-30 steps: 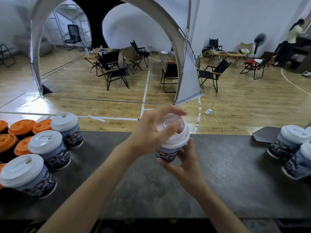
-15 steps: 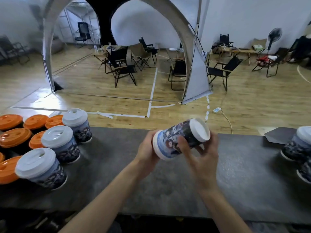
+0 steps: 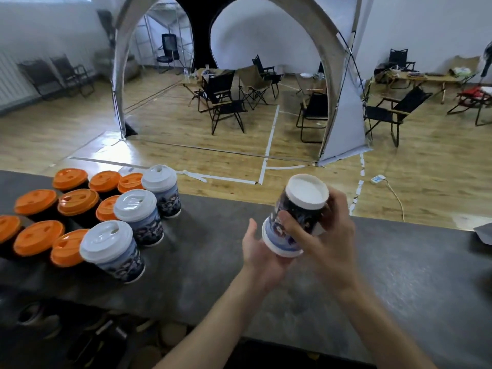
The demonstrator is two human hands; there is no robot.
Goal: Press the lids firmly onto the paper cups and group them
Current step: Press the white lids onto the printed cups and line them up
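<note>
Head view: my right hand (image 3: pixel 328 243) is clamped round the side of a cup (image 3: pixel 306 217), tipped bottom-up above the bench (image 3: pixel 191 265). My left hand (image 3: pixel 259 255) cradles its lidded end at 7 o'clock, fingers hidden, so I cannot tell their curl. At 9 o'clock stand three white-lidded cups (image 3: pixel 135 222), just beside the orange-lidded cups (image 3: pixel 77 205).

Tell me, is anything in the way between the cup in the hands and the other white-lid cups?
Nothing visible. The left hand and right hand hold the cup above the counter, and the counter between it and the white-lidded cups to the left is bare. The orange-lidded cups sit beyond them.
</note>
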